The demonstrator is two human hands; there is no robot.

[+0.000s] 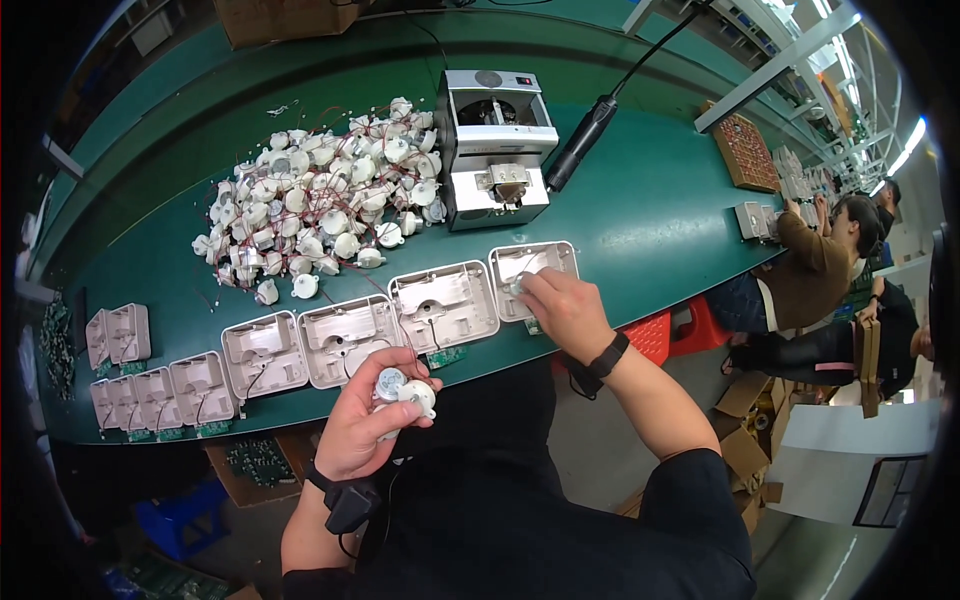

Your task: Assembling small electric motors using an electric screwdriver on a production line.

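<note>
Cupped in my left hand [365, 415] are several small round motors [415, 397] with white caps, grey metal faces and thin wires; the fingers are closed round them. My right hand [562, 308] reaches into the rightmost white plastic housing [548, 257]. Its thumb and fingers pinch a small pale motor [518, 284], mostly covered by the fingertips. Left of it another open housing [443, 300] has a green circuit board [445, 357] hanging by wires at its near edge. More housings [264, 355] continue the row leftward along the table's near edge.
A large heap of white motors [325, 195] with red wires lies on the green table [640, 190]. Behind the housings stand a grey-white machine [497, 150] and a black electric screwdriver [583, 143] on a cable. A red stool [648, 338] and co-workers [822, 255] are at right.
</note>
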